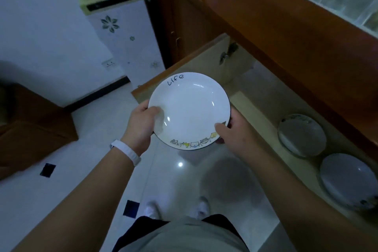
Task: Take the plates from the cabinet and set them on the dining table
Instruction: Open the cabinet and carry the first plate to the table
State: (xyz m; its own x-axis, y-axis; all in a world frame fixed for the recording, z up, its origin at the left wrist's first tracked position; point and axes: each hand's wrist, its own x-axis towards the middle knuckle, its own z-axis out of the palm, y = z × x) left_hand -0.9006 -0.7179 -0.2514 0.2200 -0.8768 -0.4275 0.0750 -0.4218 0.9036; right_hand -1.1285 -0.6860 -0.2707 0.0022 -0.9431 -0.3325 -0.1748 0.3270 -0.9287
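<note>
Over the white tiled floor (98,120), in front of the open cabinet (266,32), I see a white plate (189,110) held level in both hands. My left hand (141,127) clamps its left rim, thumb pressed on the inner slope, fingers hidden underneath. My right hand (233,135) pinches the near right rim, thumb on top beside the row of small cartoon figures, fingertips curled under the edge. The word "Life" sits on the far rim. A white band (125,150) wraps the left wrist.

The plate's far edge overlaps the open cabinet door (184,61) in view; I cannot tell whether they touch. Its right edge hangs near the shelf lip (263,129).

On that shelf two more plates remain: a grey plate (301,135) and, nearer me, another pale plate (347,180), close together near the front edge.

Left of the plate the floor lies open as far as a brown wooden piece (34,129) at the left.
</note>
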